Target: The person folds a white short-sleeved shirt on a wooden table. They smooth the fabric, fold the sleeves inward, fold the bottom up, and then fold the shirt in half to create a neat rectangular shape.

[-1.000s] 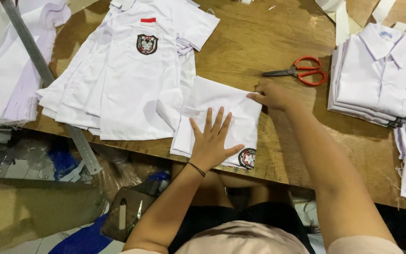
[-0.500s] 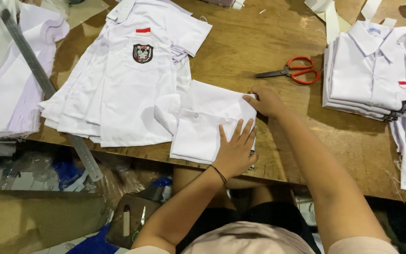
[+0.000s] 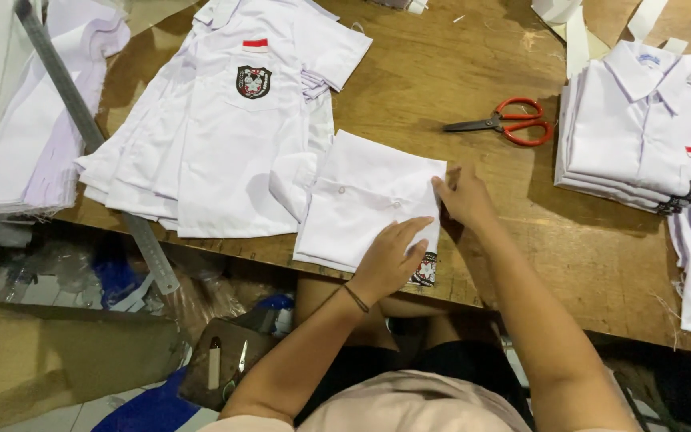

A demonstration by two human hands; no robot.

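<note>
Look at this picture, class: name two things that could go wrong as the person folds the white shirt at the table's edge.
The folded white cotton shirt lies at the front rim of the wooden table, its badge corner overhanging; it might slip off. The left hand and right hand press only its right side, so the left layers could spring open. The red-handled scissors lie open-bladed nearby; a reaching arm could catch them.

Red-handled scissors are laid on the wooden worktop. A spread pile of white shirts is seen at left, a folded stack at right. A metal ruler is propped across the left edge.
</note>
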